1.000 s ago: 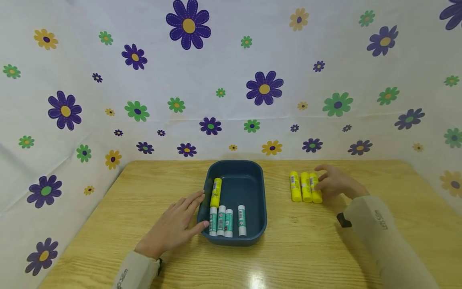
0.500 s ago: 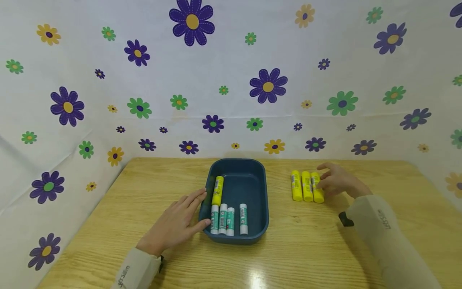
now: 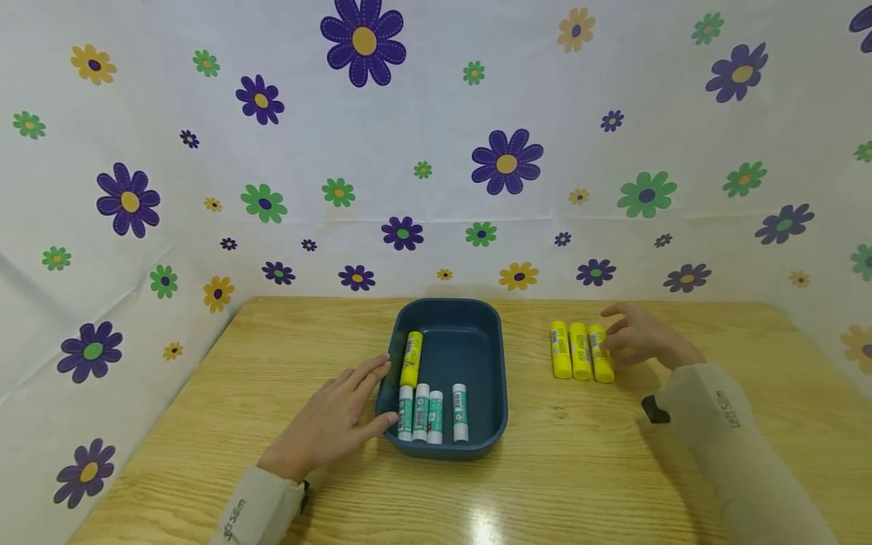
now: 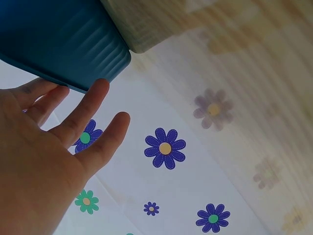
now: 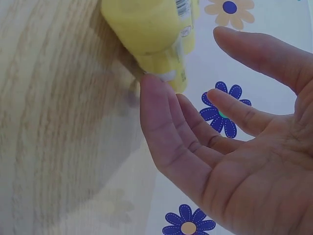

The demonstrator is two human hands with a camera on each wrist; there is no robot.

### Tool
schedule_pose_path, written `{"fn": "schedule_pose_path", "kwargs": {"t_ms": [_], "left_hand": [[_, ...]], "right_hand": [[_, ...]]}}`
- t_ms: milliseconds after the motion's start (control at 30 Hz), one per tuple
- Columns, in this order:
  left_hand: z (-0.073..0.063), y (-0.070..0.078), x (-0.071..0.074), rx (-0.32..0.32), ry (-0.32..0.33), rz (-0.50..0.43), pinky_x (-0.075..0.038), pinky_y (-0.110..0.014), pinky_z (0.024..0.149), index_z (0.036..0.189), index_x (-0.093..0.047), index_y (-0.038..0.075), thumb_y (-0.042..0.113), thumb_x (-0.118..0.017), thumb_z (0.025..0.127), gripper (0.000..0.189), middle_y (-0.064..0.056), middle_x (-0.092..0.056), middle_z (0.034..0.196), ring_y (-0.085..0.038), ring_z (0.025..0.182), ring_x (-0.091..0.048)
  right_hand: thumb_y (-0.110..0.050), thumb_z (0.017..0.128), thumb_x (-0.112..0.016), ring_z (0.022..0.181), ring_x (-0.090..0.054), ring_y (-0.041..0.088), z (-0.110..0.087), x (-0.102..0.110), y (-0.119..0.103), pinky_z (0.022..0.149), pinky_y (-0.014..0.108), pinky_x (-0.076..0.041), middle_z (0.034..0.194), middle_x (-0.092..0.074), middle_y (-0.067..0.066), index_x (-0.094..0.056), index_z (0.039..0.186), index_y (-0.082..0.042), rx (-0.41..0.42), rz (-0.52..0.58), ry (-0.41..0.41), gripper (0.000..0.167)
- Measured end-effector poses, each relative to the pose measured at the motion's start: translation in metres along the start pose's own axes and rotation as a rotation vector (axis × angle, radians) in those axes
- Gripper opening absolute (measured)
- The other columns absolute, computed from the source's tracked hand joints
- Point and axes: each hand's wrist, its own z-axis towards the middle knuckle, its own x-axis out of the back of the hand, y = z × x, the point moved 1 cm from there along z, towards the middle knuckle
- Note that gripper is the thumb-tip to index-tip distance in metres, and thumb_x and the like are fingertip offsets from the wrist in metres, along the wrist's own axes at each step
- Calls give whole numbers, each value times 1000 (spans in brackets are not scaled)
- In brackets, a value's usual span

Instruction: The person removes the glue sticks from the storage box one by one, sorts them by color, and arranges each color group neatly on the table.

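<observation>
My left hand [image 3: 327,424] lies at the left side of a dark blue tray [image 3: 500,363], fingers fairly straight along its rim and thumb over the near left edge. Inside the tray are a yellow glue stick [image 3: 412,359] and several white-and-green glue sticks [image 3: 420,412], one [image 3: 459,412] apart from the others. Over to the right, three yellow glue sticks [image 3: 580,352] lie side by side on the table. My right hand [image 3: 640,338] is beside the rightmost one, fingertips right at its side. The right wrist view shows the thumb [image 5: 259,54] spread away from the yellow sticks [image 5: 142,24].
A wooden table [image 3: 559,469] carries everything. Behind it and along the sides hangs a white cloth [image 3: 436,113] printed with purple, green and yellow flowers. Bare tabletop lies between the tray and the yellow row.
My right hand has shifted very slightly right, leaving more of the rightmost yellow glue stick showing. The head view has tilted a little. My left hand keeps its place on the tray.
</observation>
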Motion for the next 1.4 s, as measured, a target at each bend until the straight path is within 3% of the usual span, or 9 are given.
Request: {"fn": "schedule_pose_path", "kwargs": {"t_ms": [433,633,900,1133,1400], "left_hand": [[1,1,-1,11,2,-3,-38,-62,109,153,-43,3,51,-60,98,75,-11,-36,161,-34,143,-40],[1,2,0,3,3,-4,-38,-61,109,153,-43,2,50,-60,98,75,-12,-37,161,-34,142,-41],[0,1,0,6,5,-6,-38,-62,109,153,-43,2,50,-61,98,75,-12,-37,160,-35,142,-41],[1,1,0,0,8,-2,-38,-61,109,153,-43,2,51,-60,98,75,-12,-37,160,-34,142,-41],[0,1,0,4,7,0,-38,-61,109,153,-43,2,51,-61,98,75,-12,-37,160,-33,143,-41]], "right_hand": [[-3,94,-64,119,-49,53,-5,4,-3,89,50,-57,140,-30,45,-14,150,15,-38,13,12,77],[-5,96,-61,121,-48,55,-8,13,-6,90,53,-56,141,-27,46,-13,151,15,10,-3,-4,75],[-3,97,-61,119,-49,54,-9,19,-38,86,52,-58,139,-33,43,-15,151,15,98,6,53,73],[-5,97,-61,127,-45,56,-8,8,-72,91,54,-54,146,-31,41,-17,155,10,126,12,26,74],[-4,98,-61,124,-49,50,1,-13,-99,94,56,-51,143,-37,37,-20,156,7,192,109,-16,72]]}}
